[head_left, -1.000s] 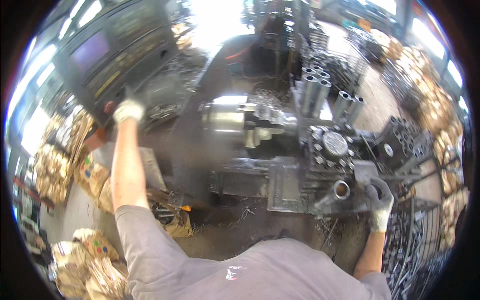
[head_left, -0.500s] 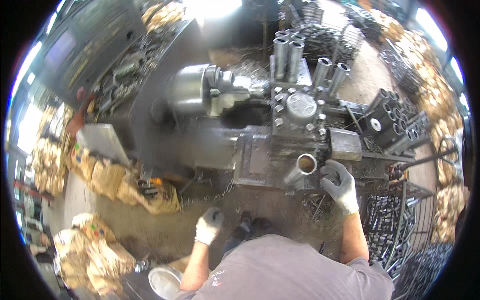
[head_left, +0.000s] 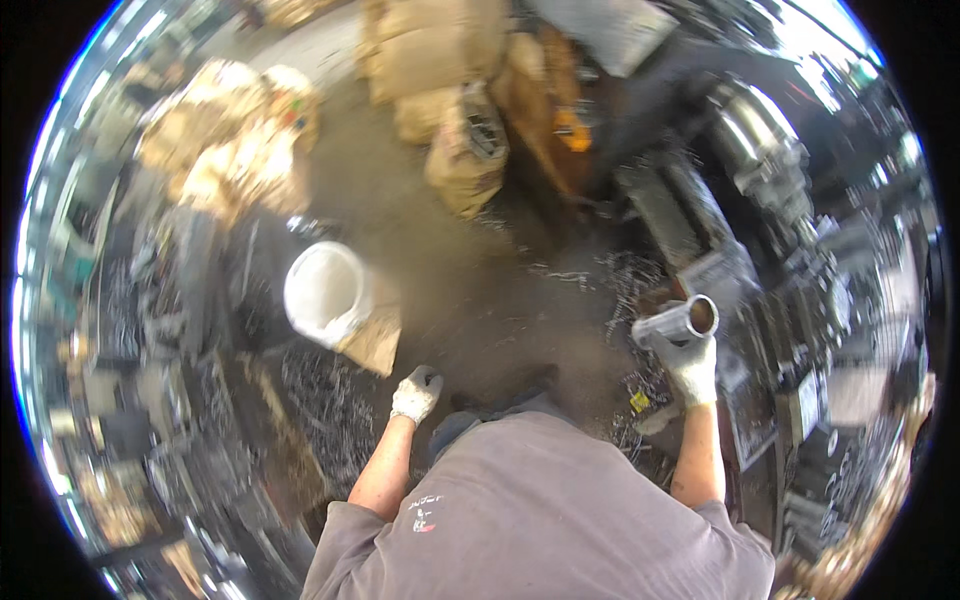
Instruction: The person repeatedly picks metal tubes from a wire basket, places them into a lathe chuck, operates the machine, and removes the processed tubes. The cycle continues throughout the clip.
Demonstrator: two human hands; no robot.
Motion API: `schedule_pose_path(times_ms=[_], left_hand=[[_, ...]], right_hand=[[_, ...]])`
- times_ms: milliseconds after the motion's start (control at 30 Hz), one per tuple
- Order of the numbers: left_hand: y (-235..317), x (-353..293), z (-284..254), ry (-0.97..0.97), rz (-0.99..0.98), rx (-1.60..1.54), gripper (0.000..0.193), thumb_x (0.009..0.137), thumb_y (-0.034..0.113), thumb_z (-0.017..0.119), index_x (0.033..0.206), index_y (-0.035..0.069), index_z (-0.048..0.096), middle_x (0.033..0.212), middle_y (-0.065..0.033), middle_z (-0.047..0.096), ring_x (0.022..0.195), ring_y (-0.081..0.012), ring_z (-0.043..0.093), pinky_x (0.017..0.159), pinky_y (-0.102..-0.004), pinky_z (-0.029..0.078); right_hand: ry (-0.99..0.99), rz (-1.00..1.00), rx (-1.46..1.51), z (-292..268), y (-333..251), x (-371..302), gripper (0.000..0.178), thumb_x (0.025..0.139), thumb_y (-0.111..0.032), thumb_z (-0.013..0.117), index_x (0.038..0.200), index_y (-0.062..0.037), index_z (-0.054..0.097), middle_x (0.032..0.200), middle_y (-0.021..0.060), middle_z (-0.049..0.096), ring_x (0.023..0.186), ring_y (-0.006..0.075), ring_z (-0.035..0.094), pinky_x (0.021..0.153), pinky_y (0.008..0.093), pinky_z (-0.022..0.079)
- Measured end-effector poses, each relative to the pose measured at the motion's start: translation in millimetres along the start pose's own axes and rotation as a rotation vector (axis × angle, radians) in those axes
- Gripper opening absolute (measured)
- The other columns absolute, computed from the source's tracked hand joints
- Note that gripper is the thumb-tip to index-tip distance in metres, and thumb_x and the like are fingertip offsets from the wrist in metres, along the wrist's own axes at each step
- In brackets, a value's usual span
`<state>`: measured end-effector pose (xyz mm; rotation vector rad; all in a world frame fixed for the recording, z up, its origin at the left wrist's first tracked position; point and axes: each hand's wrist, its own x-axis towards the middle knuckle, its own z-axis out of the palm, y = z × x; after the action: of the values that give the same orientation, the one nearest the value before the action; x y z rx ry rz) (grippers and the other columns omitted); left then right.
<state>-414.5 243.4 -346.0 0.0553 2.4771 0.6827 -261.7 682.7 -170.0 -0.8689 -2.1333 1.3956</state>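
Note:
My right hand (head_left: 686, 368), in a white and grey work glove, is wrapped round a metal tube (head_left: 668, 322). The tube is tilted, with its round open end and brownish inside showing. It is beside the machine's bed, at the right. My left hand (head_left: 417, 392), gloved the same way, hangs low in front of my body with curled fingers. Whatever it holds, if anything, is hidden. Nearest to it are a white bucket (head_left: 322, 290) and a brown piece of cardboard (head_left: 374, 340).
A lathe with a shiny chuck (head_left: 752, 130) stands at the right, blurred. Brown sacks (head_left: 435, 50) are piled at the far side, near an open sack (head_left: 468, 150) of metal parts. More sacks (head_left: 228, 135) lie far left. Metal shavings (head_left: 625, 285) litter the floor.
My view has swung left, away from the lathe. My right hand, earlier open beside the tube standing on the machine, has taken hold of it. My left hand stays curled.

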Motion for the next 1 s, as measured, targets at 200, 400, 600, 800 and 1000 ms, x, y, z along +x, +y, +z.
schedule_pose_path(times_ms=[200,400,600,800,1000], left_hand=[[-229,-125,5,0.151,-0.611,-0.256,0.055,0.092,0.048,0.065,0.132,0.011,0.076,0.134,-0.0227,0.073,0.13,-0.0396,0.067,0.111,-0.0465,0.052],[-379,-234,114,0.495,-1.09,-0.73,0.052,0.092,0.045,0.062,0.127,0.009,0.077,0.133,-0.024,0.073,0.13,-0.043,0.066,0.109,-0.0487,0.053],[-345,-314,224,0.99,-1.183,-1.71,0.046,0.096,0.041,0.067,0.117,0.002,0.076,0.107,-0.0158,0.078,0.09,-0.0329,0.076,0.077,-0.0463,0.06],[-293,-376,265,1.557,-2.231,-1.129,0.063,0.108,0.056,0.054,0.12,-0.003,0.072,0.106,-0.0242,0.078,0.093,-0.0409,0.077,0.078,-0.0499,0.062],[-264,-426,148,1.9,-2.469,-0.397,0.058,0.111,0.047,0.051,0.142,-0.001,0.062,0.13,-0.0295,0.068,0.114,-0.0473,0.069,0.097,-0.0552,0.057]], right_hand=[[-0.639,-0.391,-0.236,214,-81,-43,0.026,0.087,-0.03,0.083,0.099,-0.0075,0.077,0.088,0.0173,0.078,0.085,0.0317,0.08,0.075,0.0391,0.06],[-1.299,-0.802,-0.222,392,-143,-147,0.046,0.085,-0.03,0.088,0.124,-0.0105,0.075,0.109,0.0172,0.08,0.101,0.035,0.079,0.087,0.0425,0.063],[-1.802,-1.089,-0.207,517,-240,-256,0.042,0.087,-0.035,0.084,0.121,-0.0119,0.074,0.105,0.014,0.08,0.097,0.0317,0.078,0.084,0.043,0.061],[-1.997,-1.285,-0.103,645,-295,-353,0.05,0.082,-0.041,0.085,0.12,-0.01,0.074,0.102,0.0206,0.078,0.098,0.0421,0.075,0.083,0.048,0.06],[-2.083,-1.434,-0.151,740,-288,-384,0.068,0.079,-0.05,0.087,0.133,-0.0143,0.069,0.105,0.02,0.079,0.098,0.0414,0.076,0.084,0.0484,0.061]])
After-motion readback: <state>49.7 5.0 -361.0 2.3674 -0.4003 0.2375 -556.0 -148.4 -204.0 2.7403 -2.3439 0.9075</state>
